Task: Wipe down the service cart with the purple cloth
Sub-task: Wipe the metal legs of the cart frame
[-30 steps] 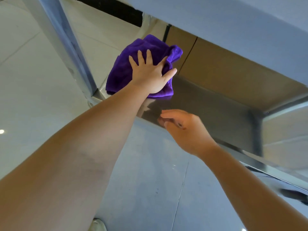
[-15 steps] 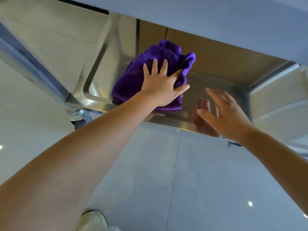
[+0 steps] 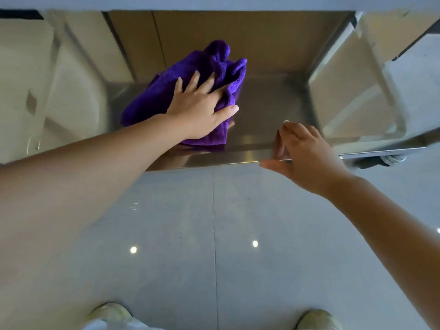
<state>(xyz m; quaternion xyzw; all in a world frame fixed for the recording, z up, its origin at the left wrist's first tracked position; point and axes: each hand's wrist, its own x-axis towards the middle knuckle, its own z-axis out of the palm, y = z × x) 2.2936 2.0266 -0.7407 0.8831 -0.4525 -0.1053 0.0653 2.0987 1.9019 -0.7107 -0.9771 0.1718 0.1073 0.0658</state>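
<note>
Risk: cart (image 3: 250, 158) sits on wheels, one wheel (image 3: 392, 159) visible at 3 o'clock, so a hard push on the cloth (image 3: 181, 96) could roll it away unless the right hand (image 3: 307, 158) keeps a firm hold on the front lip. Cloth is bunched, not flat; it could ride up and leave streaks or skip the corners. Head is close under the upper shelf (image 3: 238, 2) at 12 o'clock, so a bump is likely if leaning further in.

Left hand (image 3: 200, 108): fingers spread straight, palm pressing flat on cloth, no pinch. Right hand: fingers curled over the shelf's front edge, thumb below it, gripping.

Cloth: deep purple, fluffy, crumpled into folds, lying on the steel lower shelf, left of centre, peak pointing to 12 o'clock.
</note>
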